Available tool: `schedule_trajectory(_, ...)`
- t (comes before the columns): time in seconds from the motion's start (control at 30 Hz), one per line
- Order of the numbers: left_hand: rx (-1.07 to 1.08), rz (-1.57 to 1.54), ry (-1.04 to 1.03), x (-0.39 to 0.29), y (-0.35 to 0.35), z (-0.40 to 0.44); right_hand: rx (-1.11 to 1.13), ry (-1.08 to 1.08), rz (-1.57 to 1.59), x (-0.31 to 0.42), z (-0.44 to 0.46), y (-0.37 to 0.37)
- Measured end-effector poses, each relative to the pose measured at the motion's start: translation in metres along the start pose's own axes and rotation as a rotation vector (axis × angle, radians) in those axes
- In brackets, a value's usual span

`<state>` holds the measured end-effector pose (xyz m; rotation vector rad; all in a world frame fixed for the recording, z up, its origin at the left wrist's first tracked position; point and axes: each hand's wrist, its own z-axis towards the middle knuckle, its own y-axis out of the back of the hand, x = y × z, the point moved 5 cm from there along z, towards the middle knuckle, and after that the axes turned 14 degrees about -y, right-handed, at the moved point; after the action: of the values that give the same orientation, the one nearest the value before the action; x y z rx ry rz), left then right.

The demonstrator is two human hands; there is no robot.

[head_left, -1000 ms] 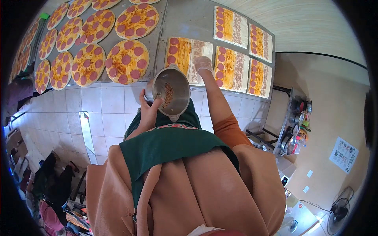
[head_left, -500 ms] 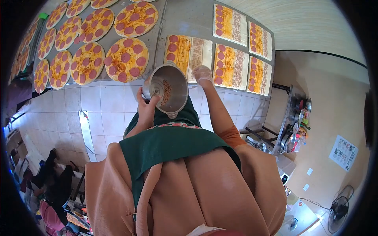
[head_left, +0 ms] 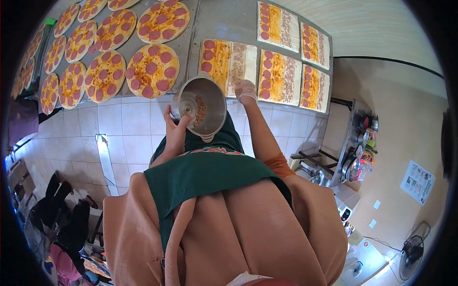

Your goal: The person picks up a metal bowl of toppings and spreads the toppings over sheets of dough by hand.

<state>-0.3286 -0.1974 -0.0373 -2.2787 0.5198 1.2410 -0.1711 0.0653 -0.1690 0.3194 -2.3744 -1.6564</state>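
My left hand (head_left: 177, 127) grips the near left side of a metal pot (head_left: 215, 102), its thumb over the rim. The pot is tilted toward me, and a small heap of brown crumbly bits (head_left: 200, 112) lies inside. My right hand (head_left: 245, 89), in a clear plastic glove, is at the near right edge of a rectangular dough sheet (head_left: 250, 53). Its fingers look curled together; whatever they hold is hidden. This sheet carries sausage slices (head_left: 208, 55), a strip of cheese and sauce (head_left: 221, 62), and a strip of pale brown bits (head_left: 237, 66).
Similar topped rectangles (head_left: 279, 78) lie to the right on the metal table (head_left: 214, 19). Round pizzas (head_left: 152, 70) with sausage slices fill its left side. A rack with pots (head_left: 352, 167) stands at right, near a fan (head_left: 413, 250). Another person (head_left: 71, 229) is at lower left.
My right hand has shifted very slightly at the sheet's near edge. The pot stays in my left hand, nearly unmoved. The person at lower left has moved a little.
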Motion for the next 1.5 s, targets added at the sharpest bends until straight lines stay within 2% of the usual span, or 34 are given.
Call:
schedule_trajectory(0.03, -0.003, 0.007, 0.001, 0.001, 0.002, 0.001, 0.044, -0.044, 0.059, -0.003, -0.004, -0.002)
schedule_trajectory(0.13, -0.005, 0.004, 0.008, -0.002, 0.003, 0.0, -0.067, -0.175, 0.342, -0.012, -0.022, 0.002)
schedule_trajectory(0.23, 0.003, -0.008, 0.014, 0.0, 0.002, 0.0, -0.013, -0.242, 0.374, -0.008, -0.033, 0.006)
schedule_trajectory(0.33, 0.014, -0.024, 0.011, -0.004, -0.001, -0.001, 0.0, -0.249, 0.161, -0.009, -0.016, -0.022)
schedule_trajectory(0.43, 0.019, -0.002, 0.003, -0.006, -0.001, 0.0, -0.027, -0.176, 0.144, -0.01, -0.019, -0.033)
schedule_trajectory(0.53, 0.022, 0.013, 0.013, -0.006, 0.0, 0.0, -0.085, -0.197, 0.322, -0.02, -0.027, -0.026)
schedule_trajectory(0.63, 0.023, 0.015, 0.024, -0.005, 0.002, 0.001, -0.131, -0.331, 0.206, -0.031, -0.027, -0.018)
schedule_trajectory(0.73, 0.028, 0.008, 0.019, -0.003, 0.003, 0.002, -0.024, -0.303, 0.206, -0.035, -0.022, -0.023)
schedule_trajectory(0.83, 0.035, -0.005, 0.016, -0.004, 0.002, 0.003, -0.149, -0.128, 0.086, -0.033, -0.024, -0.027)
schedule_trajectory(0.93, 0.03, 0.004, 0.023, -0.006, 0.001, 0.002, -0.102, -0.299, 0.356, -0.04, -0.024, -0.032)
schedule_trajectory(1.03, 0.025, 0.003, 0.032, -0.004, 0.004, 0.003, -0.118, -0.297, 0.18, -0.03, -0.026, -0.027)
schedule_trajectory(1.13, 0.022, 0.0, 0.03, -0.002, 0.004, 0.004, -0.105, -0.183, 0.264, -0.022, -0.032, -0.021)
schedule_trajectory(1.23, 0.027, 0.008, 0.031, 0.0, 0.005, 0.002, -0.097, -0.272, 0.292, -0.02, -0.028, -0.019)
schedule_trajectory(1.33, 0.026, 0.027, 0.028, -0.004, 0.003, 0.003, -0.069, -0.273, 0.289, -0.026, -0.018, -0.022)
schedule_trajectory(1.43, 0.021, 0.025, 0.037, 0.002, 0.007, 0.002, -0.158, -0.193, 0.193, -0.028, -0.013, -0.017)
schedule_trajectory(1.5, 0.024, 0.019, 0.041, 0.005, 0.006, 0.003, -0.13, -0.241, 0.263, -0.034, -0.012, -0.015)
